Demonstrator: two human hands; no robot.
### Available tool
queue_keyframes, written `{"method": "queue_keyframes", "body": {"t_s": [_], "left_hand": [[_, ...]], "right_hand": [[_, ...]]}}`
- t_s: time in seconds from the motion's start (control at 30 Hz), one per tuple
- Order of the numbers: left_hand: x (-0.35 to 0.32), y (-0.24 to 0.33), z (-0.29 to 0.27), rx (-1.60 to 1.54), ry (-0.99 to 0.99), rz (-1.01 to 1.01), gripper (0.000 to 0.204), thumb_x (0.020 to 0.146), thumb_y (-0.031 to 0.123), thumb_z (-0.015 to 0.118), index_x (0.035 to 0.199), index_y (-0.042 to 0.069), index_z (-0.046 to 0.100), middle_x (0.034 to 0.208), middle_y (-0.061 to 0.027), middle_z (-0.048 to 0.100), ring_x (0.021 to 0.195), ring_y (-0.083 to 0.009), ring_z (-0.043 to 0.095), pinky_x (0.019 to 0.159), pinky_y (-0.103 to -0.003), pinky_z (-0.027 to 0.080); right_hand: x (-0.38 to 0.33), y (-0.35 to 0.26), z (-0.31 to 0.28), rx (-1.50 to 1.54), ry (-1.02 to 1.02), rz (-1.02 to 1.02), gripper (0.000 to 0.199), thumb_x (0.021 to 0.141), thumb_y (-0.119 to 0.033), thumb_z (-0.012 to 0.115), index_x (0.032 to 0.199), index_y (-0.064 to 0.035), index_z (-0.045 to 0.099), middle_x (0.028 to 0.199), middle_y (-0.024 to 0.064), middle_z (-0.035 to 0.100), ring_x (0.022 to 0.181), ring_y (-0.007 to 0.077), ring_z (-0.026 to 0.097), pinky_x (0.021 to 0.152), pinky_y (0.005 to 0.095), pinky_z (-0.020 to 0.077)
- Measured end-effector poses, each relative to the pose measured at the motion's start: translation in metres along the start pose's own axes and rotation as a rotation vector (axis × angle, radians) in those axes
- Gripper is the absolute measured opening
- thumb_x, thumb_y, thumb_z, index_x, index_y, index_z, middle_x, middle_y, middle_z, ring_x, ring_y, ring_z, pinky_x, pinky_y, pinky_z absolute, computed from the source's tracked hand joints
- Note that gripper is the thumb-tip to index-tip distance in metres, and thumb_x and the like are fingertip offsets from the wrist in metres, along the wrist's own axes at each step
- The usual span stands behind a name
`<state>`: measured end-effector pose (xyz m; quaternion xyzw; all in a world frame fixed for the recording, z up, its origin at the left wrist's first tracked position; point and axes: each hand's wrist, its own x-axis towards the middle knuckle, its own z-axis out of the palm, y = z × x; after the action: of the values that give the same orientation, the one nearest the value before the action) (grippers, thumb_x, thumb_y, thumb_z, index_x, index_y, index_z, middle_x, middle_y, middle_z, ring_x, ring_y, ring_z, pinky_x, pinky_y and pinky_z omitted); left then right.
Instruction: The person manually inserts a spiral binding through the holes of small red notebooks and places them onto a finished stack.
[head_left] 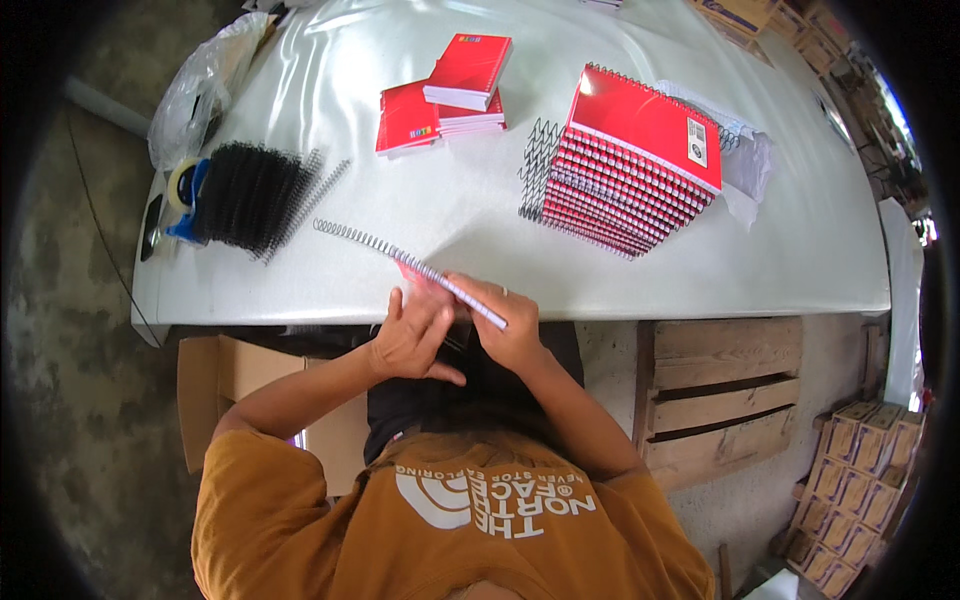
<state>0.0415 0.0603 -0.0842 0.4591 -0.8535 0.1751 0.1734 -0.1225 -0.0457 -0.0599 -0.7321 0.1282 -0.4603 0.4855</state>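
I see both hands at the counter (pixel 300 290) edge: my left hand (pixel 408 340) braces a red notebook (pixel 425 285) while my right hand (pixel 510 335) grip pinches it, steadying the wire coil (pixel 400 258) threaded along its edge.

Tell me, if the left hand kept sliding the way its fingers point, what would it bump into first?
The left hand points up and a little right, at the small red notebook with the wire spiral that both hands hold. Probably that comes first; beyond lies bare white table.
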Motion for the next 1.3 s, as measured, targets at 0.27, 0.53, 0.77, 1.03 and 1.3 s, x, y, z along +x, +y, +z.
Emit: {"method": "queue_keyframes", "body": {"t_s": [0.27, 0.53, 0.77, 1.03, 1.3], "left_hand": [[0.013, -0.010, -0.003, -0.005, 0.058, -0.137, 0.118, 0.068, 0.082, 0.040, 0.139, -0.010, 0.017, 0.140, -0.0414, 0.010, 0.131, -0.0572, 0.001, 0.101, -0.067, 0.001], [0.023, -0.010, 0.013, -0.121, 0.094, -0.193, 0.130, 0.064, 0.087, 0.036, 0.138, -0.014, 0.002, 0.144, -0.0356, 0.002, 0.133, -0.0532, -0.002, 0.103, -0.063, -0.003], [0.061, -0.038, 0.001, 0.106, 0.368, -0.308, 0.119, 0.063, 0.087, 0.034, 0.137, -0.006, 0.027, 0.140, -0.0377, 0.014, 0.131, -0.0553, 0.006, 0.100, -0.068, 0.004], [0.093, -0.002, -0.059, -0.013, -0.055, -0.305, 0.050, 0.081, 0.031, 0.061, 0.124, 0.006, 0.052, 0.119, -0.0096, 0.054, 0.116, -0.0253, 0.047, 0.097, -0.044, 0.027], [0.133, -0.026, -0.083, -0.418, -0.244, -0.367, 0.023, 0.068, 0.015, 0.075, 0.087, 0.011, 0.062, 0.090, -0.0003, 0.063, 0.087, -0.0176, 0.057, 0.085, -0.035, 0.033]], "right_hand": [[-0.003, -0.001, 0.000, -0.130, -0.011, 0.014, 0.057, 0.072, 0.010, 0.059, 0.127, -0.0032, 0.049, 0.107, 0.0158, 0.063, 0.092, 0.0326, 0.064, 0.077, 0.0356, 0.0522], [-0.005, 0.001, 0.013, -0.089, -0.056, 0.126, 0.072, 0.076, 0.006, 0.060, 0.139, -0.0068, 0.029, 0.115, 0.0153, 0.061, 0.098, 0.0332, 0.062, 0.079, 0.0354, 0.0511], [-0.006, 0.006, 0.013, -0.241, -0.172, -0.068, 0.071, 0.078, 0.001, 0.062, 0.139, -0.0075, 0.025, 0.109, 0.0164, 0.063, 0.098, 0.0336, 0.062, 0.079, 0.0373, 0.0521], [0.004, 0.003, -0.004, 0.078, -0.019, 0.235, 0.083, 0.081, 0.000, 0.061, 0.143, -0.0105, 0.008, 0.100, 0.0211, 0.064, 0.091, 0.0344, 0.065, 0.077, 0.0373, 0.0517], [0.009, 0.010, 0.000, 0.198, -0.008, 0.293, 0.088, 0.078, 0.004, 0.060, 0.144, -0.0130, 0.005, 0.093, 0.0196, 0.064, 0.087, 0.0351, 0.065, 0.076, 0.0384, 0.0518]]}}
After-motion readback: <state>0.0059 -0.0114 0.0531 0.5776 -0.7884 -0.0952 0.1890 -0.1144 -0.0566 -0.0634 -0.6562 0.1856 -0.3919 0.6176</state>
